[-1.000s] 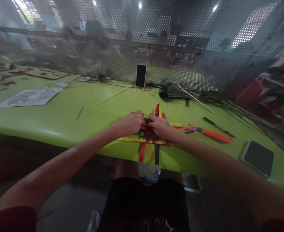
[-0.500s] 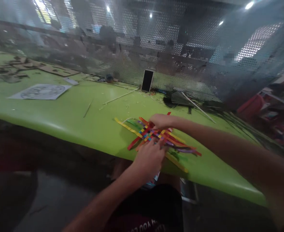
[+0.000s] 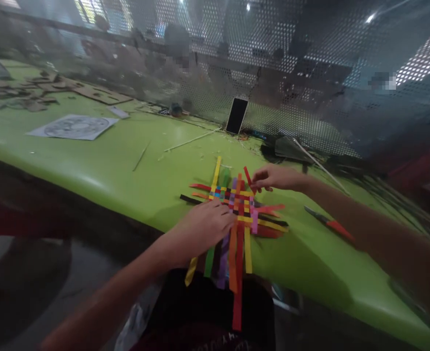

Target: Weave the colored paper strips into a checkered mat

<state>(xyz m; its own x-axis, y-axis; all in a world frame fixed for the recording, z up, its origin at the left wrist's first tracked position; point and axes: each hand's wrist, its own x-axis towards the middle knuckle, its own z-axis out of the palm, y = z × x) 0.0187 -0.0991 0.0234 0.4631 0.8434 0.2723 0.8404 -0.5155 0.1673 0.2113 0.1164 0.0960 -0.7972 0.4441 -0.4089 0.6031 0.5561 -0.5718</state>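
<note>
A woven mat of coloured strips (image 3: 244, 207) lies at the table's near edge, its loose ends sticking out on all sides. Several strips hang over the edge, including a long red one (image 3: 237, 302). Across the left part of the weave rests my left hand (image 3: 209, 219), palm down, with fingers laid on the strips; it hides that part. At the weave's far right corner, my right hand (image 3: 266, 179) pinches a short red strip (image 3: 247, 175) between thumb and fingers.
On the green table (image 3: 105, 170), scissors with orange handles (image 3: 328, 224) lie beneath my right forearm. A phone (image 3: 237, 115) leans against the mesh screen (image 3: 200, 92). Thin sticks (image 3: 193, 140), a printed sheet (image 3: 72, 127) and cardboard cutouts (image 3: 98, 92) lie farther off.
The weave has turned, so its strips now run toward and away from me. My right hand has moved from the middle of the weave to its far right corner. The scissors have come into view.
</note>
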